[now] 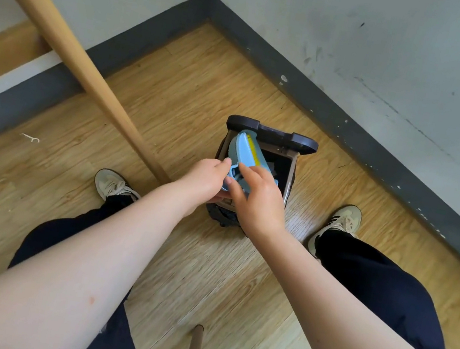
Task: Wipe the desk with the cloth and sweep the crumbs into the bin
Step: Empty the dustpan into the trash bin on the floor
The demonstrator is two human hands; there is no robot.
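— Over the open bin [291,166], what have you got?

— Over its mouth I hold a small blue dustpan [240,151] with a yellow strip along it, tilted, its far end just under the bin's raised dark lid [276,133]; my left hand [206,181] is curled round the near end from the left, thumb on top; my right hand [258,200] lies over the same end from the right, forefinger stretched along the blue plastic, the other fingers bent about it.

— And the bin itself?

— Brown, lined with a dark bag, standing on the wooden floor [207,84] in the corner where two pale walls meet above a grey skirting [354,125]; whether anything lies in the pan I cannot tell.

— Around you?

— My shoes, left [113,184] and right [340,221], stand either side of the bin; a wooden leg [70,44] slants down from the upper left to the floor beside my left foot; a small white scrap [30,137] lies far left.
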